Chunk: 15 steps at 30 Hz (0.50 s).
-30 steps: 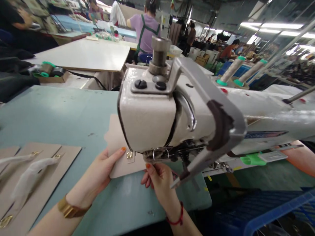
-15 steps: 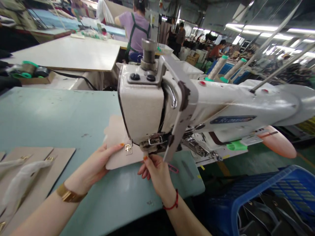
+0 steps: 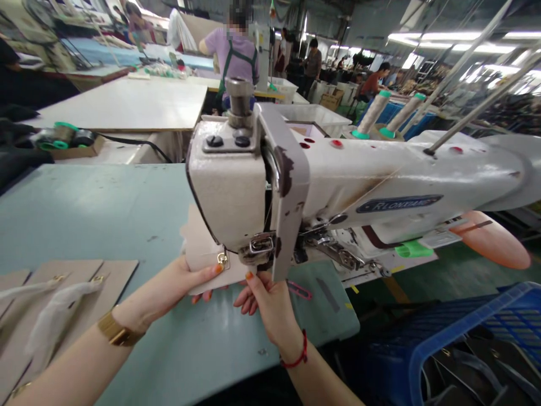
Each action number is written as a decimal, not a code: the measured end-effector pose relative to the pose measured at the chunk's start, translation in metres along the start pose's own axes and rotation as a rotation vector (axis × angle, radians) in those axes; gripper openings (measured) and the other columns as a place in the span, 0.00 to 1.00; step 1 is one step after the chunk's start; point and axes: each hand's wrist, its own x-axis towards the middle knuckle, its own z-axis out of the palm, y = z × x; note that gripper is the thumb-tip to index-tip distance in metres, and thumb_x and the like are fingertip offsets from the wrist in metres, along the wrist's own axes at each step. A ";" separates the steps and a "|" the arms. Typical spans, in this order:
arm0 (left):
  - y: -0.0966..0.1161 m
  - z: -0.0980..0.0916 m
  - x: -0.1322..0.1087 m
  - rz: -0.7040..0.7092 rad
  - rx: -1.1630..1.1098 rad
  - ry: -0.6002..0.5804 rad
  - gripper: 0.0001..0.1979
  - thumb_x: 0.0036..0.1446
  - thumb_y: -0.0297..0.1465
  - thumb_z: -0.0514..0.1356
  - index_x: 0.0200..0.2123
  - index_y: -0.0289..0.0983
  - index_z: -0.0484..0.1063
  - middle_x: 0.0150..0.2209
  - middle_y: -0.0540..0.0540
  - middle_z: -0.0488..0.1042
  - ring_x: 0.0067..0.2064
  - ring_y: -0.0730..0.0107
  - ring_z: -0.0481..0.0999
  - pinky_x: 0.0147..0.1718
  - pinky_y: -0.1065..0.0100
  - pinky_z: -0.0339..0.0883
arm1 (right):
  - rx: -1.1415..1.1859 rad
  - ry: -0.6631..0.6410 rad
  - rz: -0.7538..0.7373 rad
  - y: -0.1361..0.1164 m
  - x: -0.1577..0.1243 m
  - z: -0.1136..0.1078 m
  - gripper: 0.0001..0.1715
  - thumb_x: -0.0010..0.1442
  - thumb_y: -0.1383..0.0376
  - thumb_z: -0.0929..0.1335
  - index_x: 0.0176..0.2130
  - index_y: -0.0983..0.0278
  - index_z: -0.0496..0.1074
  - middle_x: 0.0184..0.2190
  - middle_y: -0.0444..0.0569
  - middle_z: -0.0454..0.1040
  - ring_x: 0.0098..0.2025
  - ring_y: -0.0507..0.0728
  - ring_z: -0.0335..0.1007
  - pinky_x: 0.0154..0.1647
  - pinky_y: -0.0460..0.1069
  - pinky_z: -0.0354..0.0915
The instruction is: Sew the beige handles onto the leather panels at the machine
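Note:
Under the head of a white sewing machine (image 3: 228, 192) lies a beige panel (image 3: 200, 231) with a small gold metal fitting (image 3: 222, 258) on it. My left hand (image 3: 186, 282) grips the panel's near left part, thumb on top touching the fitting, fingertips showing below the edge. At the panel's near right corner, my right hand (image 3: 268, 304) pinches the edge between thumb and fingers, close to the presser foot. The needle and the panel's far right part are hidden behind the machine head.
More beige panels (image 3: 114, 276) with gold fittings and white wrapping lie at the left of the green table (image 3: 105, 214). A pink-rimmed tool (image 3: 299, 290) lies right of my right hand. A blue basket (image 3: 416, 344) of dark pieces stands at lower right. A person (image 3: 234, 59) works behind.
My left thumb has slid right onto the gold fitting, and its fingers now show beneath the panel's edge. The panel has turned slightly. The right hand stays at the corner; the view has shifted.

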 end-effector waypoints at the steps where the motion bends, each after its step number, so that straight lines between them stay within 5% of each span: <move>1: 0.000 0.000 0.000 0.000 0.017 -0.004 0.17 0.52 0.44 0.65 0.26 0.35 0.76 0.18 0.48 0.72 0.20 0.73 0.66 0.16 0.76 0.58 | -0.002 0.006 -0.005 0.000 0.000 0.001 0.34 0.57 0.39 0.65 0.27 0.68 0.70 0.21 0.51 0.75 0.17 0.48 0.65 0.16 0.39 0.57; 15: -0.004 -0.010 0.008 0.034 -0.004 0.059 0.15 0.50 0.35 0.67 0.16 0.35 0.74 0.15 0.52 0.70 0.19 0.72 0.67 0.19 0.76 0.60 | -0.028 0.056 -0.010 -0.001 0.006 0.014 0.41 0.60 0.37 0.60 0.19 0.68 0.72 0.20 0.53 0.75 0.17 0.47 0.65 0.18 0.40 0.58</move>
